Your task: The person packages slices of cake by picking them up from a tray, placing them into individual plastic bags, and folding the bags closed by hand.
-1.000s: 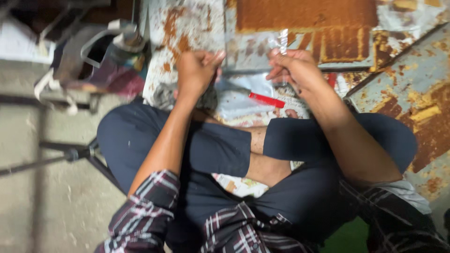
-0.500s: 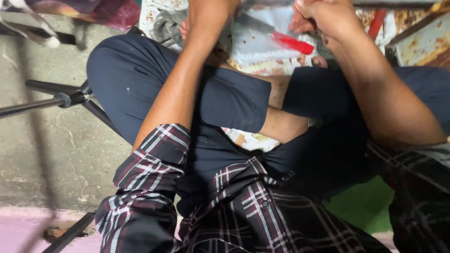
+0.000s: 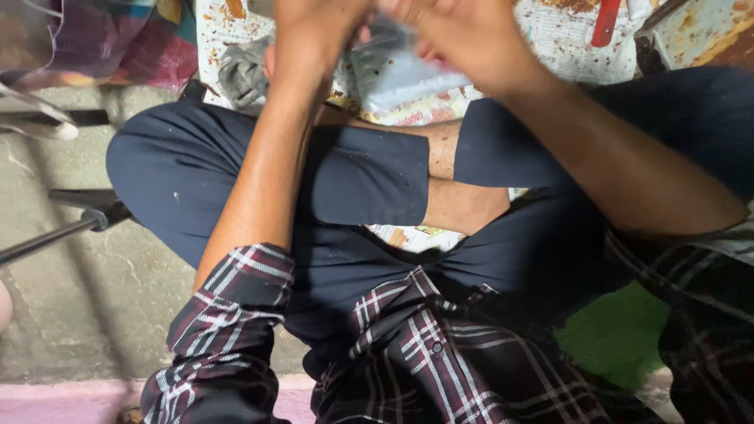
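Observation:
I sit cross-legged in dark trousers and a plaid shirt. At the top edge my left hand (image 3: 314,35) and my right hand (image 3: 463,43) are close together, both blurred by motion and with fingers curled. A greyish translucent plastic pouch (image 3: 397,82) is just under and between them, over the newspaper (image 3: 565,55) spread on the floor. Whether either hand grips the pouch or anything else is hidden by blur. A red-handled tool (image 3: 606,20) lies on the newspaper to the right of my right hand.
A crumpled grey cloth (image 3: 242,72) lies left of my left wrist. A rusty metal sheet (image 3: 707,31) is at the top right, a colourful cloth (image 3: 110,39) at the top left. A metal rod (image 3: 55,235) crosses the concrete floor on the left. Green matting (image 3: 620,330) shows under my right leg.
The view has tilted down toward my lap. My hands have come closer together over the pouch; the white twisted piece my right hand held a second ago is no longer visible.

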